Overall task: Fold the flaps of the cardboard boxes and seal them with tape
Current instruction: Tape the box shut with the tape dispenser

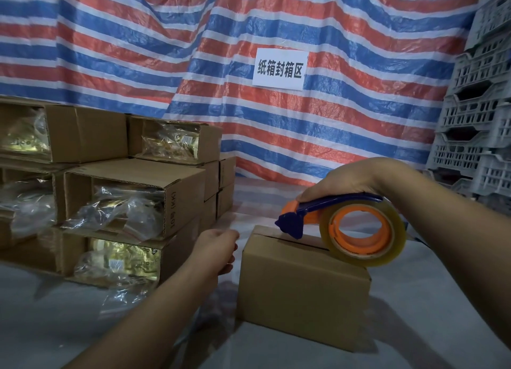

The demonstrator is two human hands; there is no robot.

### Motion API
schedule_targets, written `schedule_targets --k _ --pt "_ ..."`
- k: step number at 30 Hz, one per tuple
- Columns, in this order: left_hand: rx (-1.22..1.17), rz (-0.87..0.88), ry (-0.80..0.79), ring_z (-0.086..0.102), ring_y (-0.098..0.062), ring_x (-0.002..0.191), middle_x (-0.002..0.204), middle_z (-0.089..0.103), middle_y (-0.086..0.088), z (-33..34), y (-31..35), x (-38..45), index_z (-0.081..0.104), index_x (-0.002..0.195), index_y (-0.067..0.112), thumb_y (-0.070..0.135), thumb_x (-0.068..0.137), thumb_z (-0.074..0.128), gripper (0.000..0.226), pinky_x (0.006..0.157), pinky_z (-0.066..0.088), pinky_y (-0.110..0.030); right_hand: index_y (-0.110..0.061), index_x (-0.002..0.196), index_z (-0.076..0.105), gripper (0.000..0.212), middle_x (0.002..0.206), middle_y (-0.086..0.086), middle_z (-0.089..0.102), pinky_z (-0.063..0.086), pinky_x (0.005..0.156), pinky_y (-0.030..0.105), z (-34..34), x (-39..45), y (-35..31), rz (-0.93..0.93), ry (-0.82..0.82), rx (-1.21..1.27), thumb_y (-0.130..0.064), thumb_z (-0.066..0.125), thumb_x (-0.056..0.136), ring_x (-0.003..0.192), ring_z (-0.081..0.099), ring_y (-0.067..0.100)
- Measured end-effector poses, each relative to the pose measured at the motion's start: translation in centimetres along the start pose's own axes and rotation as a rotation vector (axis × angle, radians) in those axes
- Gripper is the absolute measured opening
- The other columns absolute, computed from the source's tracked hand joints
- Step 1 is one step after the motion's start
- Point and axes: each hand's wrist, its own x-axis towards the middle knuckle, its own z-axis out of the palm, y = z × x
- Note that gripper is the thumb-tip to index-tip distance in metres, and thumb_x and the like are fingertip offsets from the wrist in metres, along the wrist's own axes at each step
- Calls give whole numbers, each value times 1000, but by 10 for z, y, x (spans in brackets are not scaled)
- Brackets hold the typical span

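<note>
Right hand [343, 182] grips tape dispenser [345, 226] on closed box [301, 283] at 5 o'clock on worktop [431, 299]; left hand [217, 251], fingers loosely curled, empty, at box's 9 o'clock, should brace it while tape runs straight along seam [293, 241].

Matt cardboard box [301, 283], glossy clear tape roll [362, 231], crinkled woven-plastic tarp [249, 23].

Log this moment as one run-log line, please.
right hand grips tape dispenser | dispenser on closed box top seam | left hand beside box, holding nothing | open boxes stacked left
</note>
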Motion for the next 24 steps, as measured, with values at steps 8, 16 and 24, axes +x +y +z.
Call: schedule_targets --k 8,16,24 --pt "79 -175 -98 53 -21 84 92 61 -8 9 -6 -6 65 102 12 31 95 56 23 74 43 -31 -15 100 67 46 68 -1 69 52 52 17 3 2 -6 10 10 -59 -59 57 93 52 62 9" --pt "286 45 11 54 -19 77 89 56 -7 -7 -8 5 56 103 10 31 101 48 22 70 47 -34 -15 102 66 44 68 -1 70 52 54 18 5 -1 -8 22 31 -65 -57 59 93 53 64 9" --pt "538 130 -223 54 -11 77 89 61 0 15 27 0 61 93 21 52 95 52 32 58 36 -25 -15 103 66 43 71 0 70 53 59 19 5 -2 -12 14 36 -93 -56 59 93 54 64 10"
